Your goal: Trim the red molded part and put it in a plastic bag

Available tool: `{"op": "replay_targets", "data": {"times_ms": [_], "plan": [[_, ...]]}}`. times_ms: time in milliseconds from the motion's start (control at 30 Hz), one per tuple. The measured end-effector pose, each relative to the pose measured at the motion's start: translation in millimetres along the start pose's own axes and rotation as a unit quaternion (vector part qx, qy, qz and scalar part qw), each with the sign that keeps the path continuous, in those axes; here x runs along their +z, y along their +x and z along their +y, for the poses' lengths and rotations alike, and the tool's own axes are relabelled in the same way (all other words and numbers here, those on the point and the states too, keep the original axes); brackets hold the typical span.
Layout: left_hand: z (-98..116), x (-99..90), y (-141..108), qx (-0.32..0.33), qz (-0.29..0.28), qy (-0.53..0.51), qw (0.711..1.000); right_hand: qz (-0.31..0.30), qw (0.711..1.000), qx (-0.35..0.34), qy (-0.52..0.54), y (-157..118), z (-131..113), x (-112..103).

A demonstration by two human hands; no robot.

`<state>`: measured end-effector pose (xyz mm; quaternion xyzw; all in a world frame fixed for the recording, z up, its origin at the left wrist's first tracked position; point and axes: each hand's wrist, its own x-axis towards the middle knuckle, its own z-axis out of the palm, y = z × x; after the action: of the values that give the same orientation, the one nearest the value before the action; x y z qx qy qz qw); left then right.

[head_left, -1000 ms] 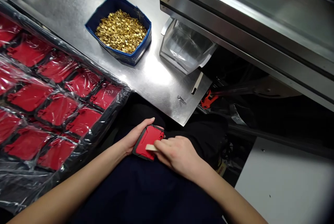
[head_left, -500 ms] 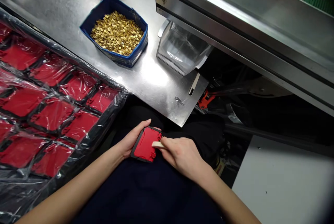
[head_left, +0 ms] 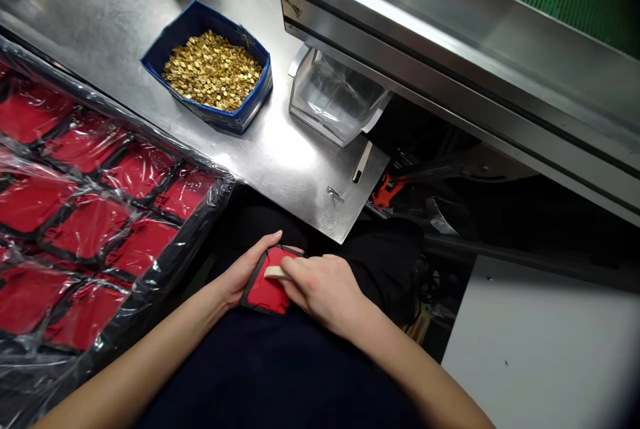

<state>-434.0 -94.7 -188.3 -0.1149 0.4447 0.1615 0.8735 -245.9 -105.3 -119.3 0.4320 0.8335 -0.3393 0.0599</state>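
Observation:
A red plate with a black edge [head_left: 265, 289] lies over my lap, and my left hand [head_left: 245, 272] is closed round its left side. My right hand [head_left: 320, 289] pinches a pale, flat stick-like tool [head_left: 275, 272], whose tip rests over the middle of the red face. The fingers of my right hand cover the plate's right part. On the metal table a blue bin [head_left: 250, 116] holds many small brass pieces [head_left: 213, 72]. Many similar red plates [head_left: 90, 224] lie under clear plastic at the left.
A clear plastic-lined tray [head_left: 333, 99] sits below the metal conveyor frame [head_left: 425, 62]. Near the metal table's corner [head_left: 340, 226] lie a pale tool [head_left: 363, 161] and small metal bits [head_left: 335, 195]. An orange tool [head_left: 384, 192] is beside it. A white board [head_left: 540, 342] stands at lower right.
My right hand and the pale tool have moved left across the red plate, now covering more of its right part. The whole view has shifted slightly.

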Motion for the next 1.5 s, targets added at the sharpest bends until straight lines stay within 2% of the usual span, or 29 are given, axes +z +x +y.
{"op": "replay_targets", "data": {"times_ms": [100,233,333,400,467,533,633,733,833,967,1100,1200,1267,1367,1433,1500], "plan": [[0,-2.9,-3,0.013,-0.025,-0.032,0.999,0.008,0.997,0.014,0.070,13,6,-17],[0,-12.0,-5,0.034,-0.058,-0.043,0.997,0.109,0.978,0.108,0.144,55,24,-31],[0,-22.8,-7,0.049,-0.132,-0.028,0.990,0.171,0.970,0.140,0.101,99,38,-37],[-1,-31.2,-9,0.066,-0.171,-0.033,0.983,0.213,0.966,0.142,0.045,114,51,-43],[-2,-38.8,-10,0.090,-0.183,-0.045,0.978,0.249,0.953,0.167,-0.032,105,70,-48],[-4,-43.5,-10,0.112,-0.176,-0.068,0.976,0.259,0.933,0.223,-0.109,75,99,-51],[-3,-43.6,-7,0.125,-0.162,-0.098,0.974,0.235,0.912,0.301,-0.152,20,153,-47],[1,-37.5,-5,0.120,-0.147,-0.093,0.977,0.170,0.915,0.316,-0.186,-13,205,-35],[1,-29.6,-6,0.123,-0.125,-0.068,0.982,0.107,0.931,0.276,-0.214,-15,240,-22],[-8,-20.6,-9,0.153,-0.113,-0.038,0.981,0.069,0.944,0.218,-0.238,-4,262,-19],[-21,-13.8,-8,0.218,-0.054,0.008,0.974,0.037,0.956,0.152,-0.247,-17,263,-29],[-27,-6.9,-3,0.268,-0.008,0.082,0.960,-0.004,0.965,0.092,-0.245,-45,244,-36],[-29,-1.2,0,0.294,-0.001,0.134,0.946,-0.030,0.970,0.047,-0.235,-66,219,-37],[-27,7.2,3,0.326,0.023,0.204,0.923,-0.078,0.973,-0.015,-0.217,-85,169,-32],[-25,11.0,5,0.345,0.050,0.261,0.901,-0.115,0.973,-0.022,-0.200,-89,135,-26],[-23,12.7,6,0.360,0.070,0.314,0.876,-0.133,0.974,-0.001,-0.182,-85,104,-19]]}}
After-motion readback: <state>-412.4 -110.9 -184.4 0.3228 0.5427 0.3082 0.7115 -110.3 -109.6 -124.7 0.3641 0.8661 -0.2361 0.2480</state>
